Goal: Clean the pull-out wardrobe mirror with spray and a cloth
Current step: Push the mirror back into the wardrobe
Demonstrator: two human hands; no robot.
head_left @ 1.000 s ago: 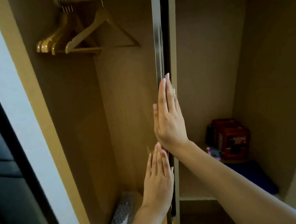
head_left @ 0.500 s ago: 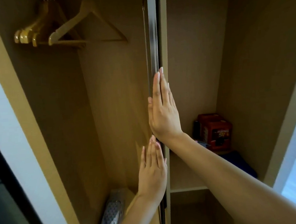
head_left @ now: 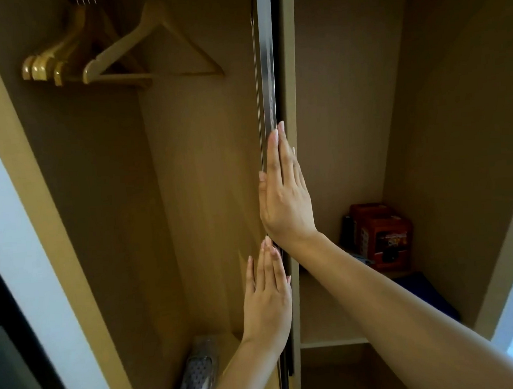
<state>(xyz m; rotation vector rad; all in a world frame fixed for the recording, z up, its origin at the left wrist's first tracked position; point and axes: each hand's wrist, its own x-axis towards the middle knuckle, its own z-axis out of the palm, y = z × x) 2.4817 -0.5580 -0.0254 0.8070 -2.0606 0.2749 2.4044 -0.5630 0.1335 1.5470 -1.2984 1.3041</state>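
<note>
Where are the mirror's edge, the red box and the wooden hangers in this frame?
mirror edge [head_left: 267, 72], head view: on the shiny metal strip above the right hand.
red box [head_left: 384, 234], head view: on its front face, right compartment.
wooden hangers [head_left: 100, 61], head view: on the front hanger's left arm.

The mirror [head_left: 267, 72] stands upright and edge-on, a thin silvery strip with a dark back, just left of the wardrobe's centre divider [head_left: 287, 70]. It runs from above the view to below it, tucked against that divider.
</note>
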